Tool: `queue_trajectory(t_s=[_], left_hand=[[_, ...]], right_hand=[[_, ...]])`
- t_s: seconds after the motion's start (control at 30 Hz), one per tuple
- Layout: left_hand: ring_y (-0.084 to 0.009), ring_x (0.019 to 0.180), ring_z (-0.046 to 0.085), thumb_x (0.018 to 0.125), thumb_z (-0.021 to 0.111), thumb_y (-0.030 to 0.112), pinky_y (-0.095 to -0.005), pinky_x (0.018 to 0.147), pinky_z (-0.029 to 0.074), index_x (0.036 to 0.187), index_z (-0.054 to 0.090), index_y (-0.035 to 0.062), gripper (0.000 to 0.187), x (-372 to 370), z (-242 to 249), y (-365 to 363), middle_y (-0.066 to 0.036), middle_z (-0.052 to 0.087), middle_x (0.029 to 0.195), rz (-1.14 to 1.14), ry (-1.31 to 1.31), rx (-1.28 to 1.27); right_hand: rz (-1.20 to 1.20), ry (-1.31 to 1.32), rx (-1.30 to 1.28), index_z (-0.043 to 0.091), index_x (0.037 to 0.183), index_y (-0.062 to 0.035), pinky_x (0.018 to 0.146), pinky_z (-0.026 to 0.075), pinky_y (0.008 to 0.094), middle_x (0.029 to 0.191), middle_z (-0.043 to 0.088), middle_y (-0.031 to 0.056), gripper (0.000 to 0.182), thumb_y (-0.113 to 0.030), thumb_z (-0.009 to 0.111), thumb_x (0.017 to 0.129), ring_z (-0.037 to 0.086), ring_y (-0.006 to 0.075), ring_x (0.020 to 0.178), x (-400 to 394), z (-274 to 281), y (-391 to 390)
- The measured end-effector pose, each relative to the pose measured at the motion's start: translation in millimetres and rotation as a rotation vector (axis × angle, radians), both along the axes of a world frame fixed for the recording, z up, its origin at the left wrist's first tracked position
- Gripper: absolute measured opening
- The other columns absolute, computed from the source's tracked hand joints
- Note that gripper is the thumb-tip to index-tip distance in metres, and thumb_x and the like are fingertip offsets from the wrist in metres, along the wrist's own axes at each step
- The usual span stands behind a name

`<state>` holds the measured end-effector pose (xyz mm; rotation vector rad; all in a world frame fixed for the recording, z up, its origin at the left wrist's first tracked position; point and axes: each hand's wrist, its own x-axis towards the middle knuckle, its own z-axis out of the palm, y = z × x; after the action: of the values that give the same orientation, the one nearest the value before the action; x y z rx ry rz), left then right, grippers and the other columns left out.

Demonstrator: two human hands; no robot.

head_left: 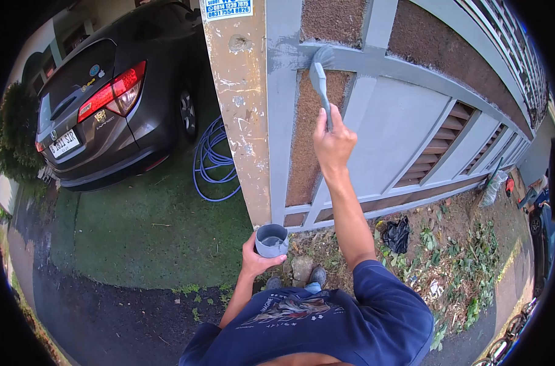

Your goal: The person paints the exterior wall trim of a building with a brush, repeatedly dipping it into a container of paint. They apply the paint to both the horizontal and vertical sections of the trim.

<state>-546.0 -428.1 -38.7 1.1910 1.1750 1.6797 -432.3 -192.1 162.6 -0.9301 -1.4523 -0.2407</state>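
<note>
The right hand point(335, 141) has its grip closed around the handle of the brush point(319, 76), whose bristles touch the grey band of the wall point(381, 64), close to the edge of the tan post point(237, 104). The left hand point(256, 259) grasps the cup point(272, 240) upright, low beside the foot of this post, and between both hands there is open room in front of the wall. Below is rough ground with leaves point(466, 262), and to the left, a dark car point(106, 104) stands on green ground point(137, 226) near a coiled blue hose point(215, 161).

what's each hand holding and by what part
Right hand: paintbrush, by its handle. Left hand: cup of paint, around its outer side.
</note>
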Motion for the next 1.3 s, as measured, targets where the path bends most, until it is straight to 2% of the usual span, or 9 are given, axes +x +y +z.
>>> queue_trajectory(t_s=[0.07,0.17,0.27,0.33,0.47,0.53,0.67,0.97,1.3], left_hand=[[-0.0172,0.101,0.065,0.058,0.092,0.014,-0.0333,0.093,0.05,0.119,0.06,-0.0009,0.07,-6.4,1.5,-1.3,-0.009,0.068,0.11,0.018,0.017,0.02],[-0.02,0.102,0.066,0.057,0.092,0.014,-0.0358,0.094,0.051,0.12,0.059,-0.0033,0.074,-8.6,2.7,-7.1,-0.012,0.068,0.112,0.059,0.005,-0.02],[-0.0204,0.101,0.066,0.057,0.092,0.014,-0.036,0.094,0.051,0.12,0.059,-0.0037,0.073,-13.5,0.0,-8.5,-0.012,0.068,0.111,0.071,0.005,-0.029],[-0.0191,0.102,0.065,0.058,0.092,0.013,-0.0349,0.094,0.051,0.12,0.059,-0.0028,0.073,-19.5,0.6,-11.0,-0.011,0.068,0.112,0.071,0.007,-0.008],[-0.0177,0.102,0.065,0.058,0.092,0.012,-0.0337,0.094,0.05,0.121,0.059,-0.0018,0.073,-32.9,-8.2,-5.1,-0.01,0.068,0.112,0.055,0.018,0.018],[-0.0177,0.102,0.065,0.058,0.092,0.012,-0.0337,0.094,0.05,0.121,0.059,-0.0017,0.073,-36.6,-9.9,-4.7,-0.01,0.068,0.111,0.032,0.002,0.005],[-0.0188,0.101,0.065,0.058,0.092,0.012,-0.0347,0.093,0.051,0.12,0.059,-0.0027,0.072,-39.2,-0.5,3.9,-0.01,0.068,0.111,0.031,0.005,-0.006],[-0.018,0.102,0.065,0.058,0.092,0.012,-0.0338,0.093,0.05,0.12,0.059,-0.0018,0.071,-30.0,7.0,2.3,-0.01,0.068,0.111,0.031,-0.003,0.015],[-0.0181,0.103,0.065,0.057,0.092,0.013,-0.0342,0.093,0.05,0.12,0.059,-0.002,0.073,-45.0,-10.6,-8.9,-0.01,0.068,0.112,0.11,-0.027,-0.048]], right_hand=[[0.125,0.036,0.146,0.07,0.103,-0.0061,0.041,0.041,0.0347,0.052,0.057,0.0111,0.016,-0.013,0.069,0.088,0.058,0.0228,0.042,-40.2,-2.2,-10.5],[0.281,-0.078,0.088,0.07,0.103,-0.0064,0.042,0.041,0.0347,0.053,0.058,0.0107,0.016,-0.013,0.069,0.088,0.058,0.0225,0.042,-62.7,5.9,-33.9],[0.264,-0.156,0.097,0.07,0.102,-0.0067,0.042,0.042,0.0336,0.053,0.057,0.0092,0.015,-0.013,0.069,0.088,0.058,0.0202,0.042,-54.4,-0.6,-22.3],[0.197,-0.076,0.033,0.069,0.103,-0.0067,0.044,0.046,0.0357,0.057,0.062,0.0107,0.017,-0.016,0.068,0.088,0.062,0.024,0.046,-24.1,1.9,-3.3],[-0.006,0.043,0.163,0.07,0.102,-0.0057,0.043,0.043,0.032,0.054,0.06,0.0081,0.015,-0.013,0.068,0.089,0.059,0.018,0.043,38.9,10.5,13.6],[-0.178,0.062,0.03,0.07,0.101,-0.0056,0.042,0.042,0.0325,0.052,0.058,0.0075,0.014,-0.014,0.068,0.089,0.058,0.0177,0.042,71.5,11.0,30.7],[-0.263,0.121,0.031,0.071,0.098,-0.0055,0.042,0.041,0.0332,0.05,0.057,0.0075,0.012,-0.013,0.068,0.09,0.058,0.0197,0.041,69.1,6.4,31.5],[0.277,-0.001,0.063,0.067,0.104,-0.0045,0.043,0.044,0.035,0.058,0.062,0.0119,0.017,-0.012,0.068,0.089,0.062,0.0247,0.047,-85.5,-7.5,-26.4],[-0.069,0.103,0.029,0.071,0.102,-0.0032,0.044,0.043,0.0285,0.063,0.066,0.0087,0.015,-0.012,0.068,0.09,0.06,0.0138,0.047,21.0,-13.9,16.5]])
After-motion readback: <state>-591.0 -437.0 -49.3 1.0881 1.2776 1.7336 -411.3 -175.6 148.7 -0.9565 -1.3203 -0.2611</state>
